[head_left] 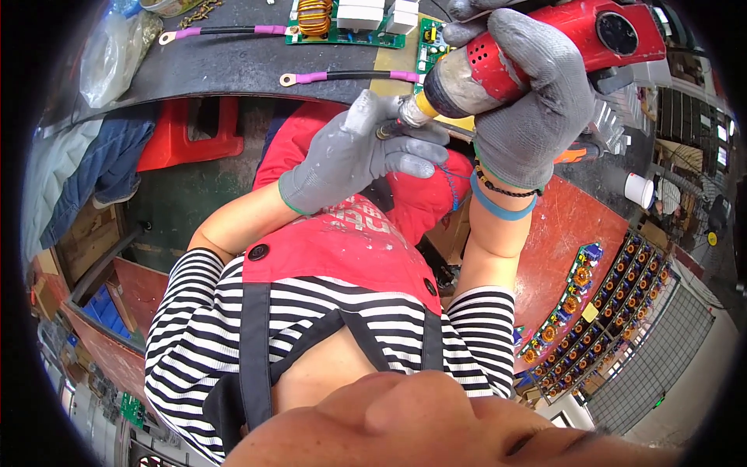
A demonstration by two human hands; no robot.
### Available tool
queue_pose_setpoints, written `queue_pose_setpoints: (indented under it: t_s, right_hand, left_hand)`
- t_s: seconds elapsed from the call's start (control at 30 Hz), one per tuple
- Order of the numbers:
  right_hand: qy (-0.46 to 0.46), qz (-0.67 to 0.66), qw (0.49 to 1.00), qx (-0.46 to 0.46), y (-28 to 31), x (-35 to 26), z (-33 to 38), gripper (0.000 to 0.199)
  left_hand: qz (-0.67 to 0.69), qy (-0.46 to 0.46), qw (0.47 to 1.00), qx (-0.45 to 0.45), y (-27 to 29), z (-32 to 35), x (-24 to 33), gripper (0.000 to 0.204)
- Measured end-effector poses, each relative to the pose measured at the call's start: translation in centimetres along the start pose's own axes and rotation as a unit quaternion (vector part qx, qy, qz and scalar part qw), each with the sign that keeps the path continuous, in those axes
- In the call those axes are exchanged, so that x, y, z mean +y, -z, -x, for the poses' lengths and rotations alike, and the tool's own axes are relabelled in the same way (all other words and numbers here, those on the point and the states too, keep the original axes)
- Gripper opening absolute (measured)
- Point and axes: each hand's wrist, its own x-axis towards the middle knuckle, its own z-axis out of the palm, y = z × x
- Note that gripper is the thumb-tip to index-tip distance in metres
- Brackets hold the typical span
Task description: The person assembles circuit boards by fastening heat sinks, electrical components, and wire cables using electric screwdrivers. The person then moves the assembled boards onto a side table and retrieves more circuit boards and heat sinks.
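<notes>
My right hand (537, 93), in a grey coated work glove, is wrapped round a red power screwdriver (482, 70). The tool's nose points down and left, with a yellow collar near its end. Around its dark bit (391, 128) the thumb and fingers of my gloved left hand (350, 152) are curled; whether a screw sits at the tip is too small to tell. Just beyond the hands lies a green circuit board (430, 43), partly hidden by the tool. Another board (342, 35) carries a copper coil and white blocks. Black-and-purple cables with ring lugs (289, 79) stretch left from the boards.
A dark worktop (218, 66) bears a clear plastic bag (117, 62) at its left. Under it stands a red stool (194, 136), beside another person's jeans-clad leg (97, 179). Rows of coil-bearing boards (615, 303) lie at the right, near a white tub (639, 190).
</notes>
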Motion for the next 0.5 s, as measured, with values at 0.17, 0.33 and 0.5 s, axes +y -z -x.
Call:
queue_pose_setpoints:
  t_s: [0.17, 0.33, 0.5]
  right_hand:
    - [0.023, 0.027, 0.999, 0.041, 0.8, -0.6, -0.6, 0.034]
    - [0.131, 0.055, 0.985, 0.093, 2.2, 0.0, -2.2, 0.030]
    - [0.153, 0.056, 0.979, 0.123, 2.5, 0.7, -3.7, 0.028]
  left_hand:
    - [-0.267, -0.072, 0.956, 0.101, -0.1, 0.1, 0.4, 0.065]
    - [-0.852, -0.288, 0.429, 0.084, 2.9, -1.3, 4.1, 0.049]
    - [-0.930, -0.260, 0.257, 0.027, 6.0, -4.7, 4.0, 0.027]
